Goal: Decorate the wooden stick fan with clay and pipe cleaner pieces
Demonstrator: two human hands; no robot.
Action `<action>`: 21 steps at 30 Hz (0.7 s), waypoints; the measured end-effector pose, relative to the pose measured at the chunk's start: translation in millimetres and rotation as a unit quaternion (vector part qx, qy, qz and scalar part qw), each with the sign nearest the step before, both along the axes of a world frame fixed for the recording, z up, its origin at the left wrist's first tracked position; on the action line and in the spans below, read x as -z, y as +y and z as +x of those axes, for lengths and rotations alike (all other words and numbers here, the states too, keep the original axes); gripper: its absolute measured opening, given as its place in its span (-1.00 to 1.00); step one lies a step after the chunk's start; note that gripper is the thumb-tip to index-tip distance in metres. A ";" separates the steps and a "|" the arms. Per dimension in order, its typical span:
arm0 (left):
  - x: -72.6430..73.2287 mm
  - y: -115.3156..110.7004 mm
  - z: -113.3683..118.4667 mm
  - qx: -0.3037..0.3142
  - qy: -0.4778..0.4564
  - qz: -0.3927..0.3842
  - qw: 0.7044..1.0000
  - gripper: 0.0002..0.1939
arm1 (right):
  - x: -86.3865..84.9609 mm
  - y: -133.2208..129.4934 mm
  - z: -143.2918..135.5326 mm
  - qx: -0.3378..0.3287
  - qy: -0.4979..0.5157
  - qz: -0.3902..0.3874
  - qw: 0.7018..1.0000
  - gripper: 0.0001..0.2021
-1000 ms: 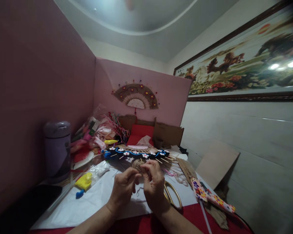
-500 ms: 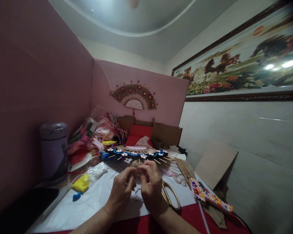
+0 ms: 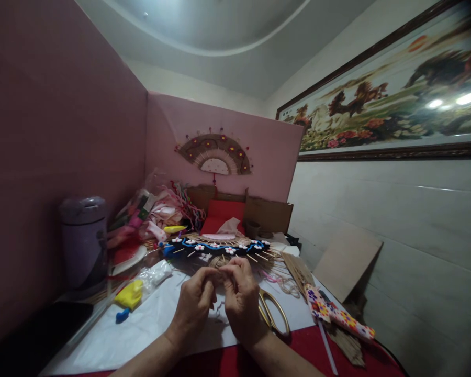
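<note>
My left hand (image 3: pixel 196 298) and my right hand (image 3: pixel 240 293) meet over the white paper, fingertips pinched close together. What they pinch is small and hidden by the fingers. Just beyond the fingertips sits a ball of brown twine (image 3: pixel 219 261), partly covered by my hands; whether a strand of it runs into my fingers I cannot tell. Behind it lies a fan-shaped craft (image 3: pixel 204 247) of thin sticks with a black band, white flowers and a blue wavy line. Gold-handled scissors (image 3: pixel 284 319) lie beside my right wrist, their blades hidden.
A purple flask (image 3: pixel 83 246) stands at left, near yellow clay (image 3: pixel 129 294) and blue clay (image 3: pixel 122 315). A glue gun with a flowered cover (image 3: pixel 341 317) and cardboard strips (image 3: pixel 298 269) lie at right. Pink strands (image 3: pixel 168 204) are heaped behind. Another fan (image 3: pixel 215 154) hangs on the pink board.
My hands stay together in nearly the same place, with only a slight shift of the fingers. The view has moved a little; the objects on the table look unchanged.
</note>
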State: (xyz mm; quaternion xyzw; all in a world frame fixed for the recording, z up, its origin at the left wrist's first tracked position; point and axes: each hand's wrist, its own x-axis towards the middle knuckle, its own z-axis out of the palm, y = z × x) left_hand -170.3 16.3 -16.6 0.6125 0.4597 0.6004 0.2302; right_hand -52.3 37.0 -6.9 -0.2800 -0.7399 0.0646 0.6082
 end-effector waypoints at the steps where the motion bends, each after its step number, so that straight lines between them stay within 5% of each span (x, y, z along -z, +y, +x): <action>1: -0.5 -0.1 0.3 0.004 -0.006 -0.002 1.000 -0.84 | 0.3 0.1 -0.1 -0.003 -0.001 -0.003 1.000 -0.83; 21: -0.2 3.5 -0.3 0.014 -0.071 -0.047 0.996 -0.86 | 8.9 5.6 -2.3 -0.015 -0.020 -0.054 0.998 -0.86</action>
